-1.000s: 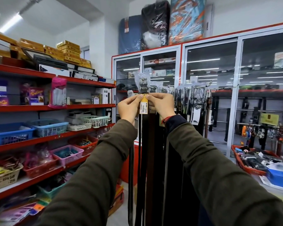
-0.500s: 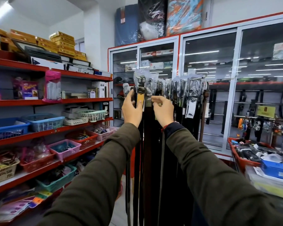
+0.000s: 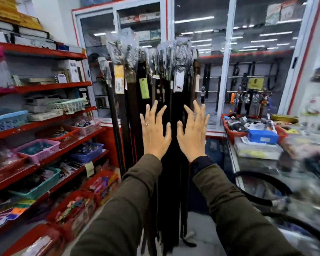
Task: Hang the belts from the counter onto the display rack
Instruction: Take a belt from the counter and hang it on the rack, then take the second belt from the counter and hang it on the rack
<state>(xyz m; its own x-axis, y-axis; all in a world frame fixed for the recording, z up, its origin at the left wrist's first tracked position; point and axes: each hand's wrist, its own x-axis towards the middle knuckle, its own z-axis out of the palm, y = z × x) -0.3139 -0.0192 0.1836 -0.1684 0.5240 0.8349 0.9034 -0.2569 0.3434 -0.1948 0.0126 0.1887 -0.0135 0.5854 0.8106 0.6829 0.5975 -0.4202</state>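
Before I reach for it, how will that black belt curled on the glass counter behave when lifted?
Likely floppy: the black belt lies in loose curves on the counter. Its ends would probably dangle, like the hanging belts that droop straight. It may slide easily on the glass.

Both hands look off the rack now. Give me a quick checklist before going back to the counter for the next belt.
1. Left hand empty: ok, fingers spread, nothing held.
2. Right hand empty: ok, open, nothing held.
3. Hands apart from the hanging belts: ok, both open in front of them, gripping none.
4. Yellow-tagged belt hangs on the rack: ok, strap hangs straight down; its hook is hidden by plastic wrapping.
5. More belts on the counter: ok, a black belt lies curled there, blurred.
6. Path to that belt: cannot tell, that side is blurred.
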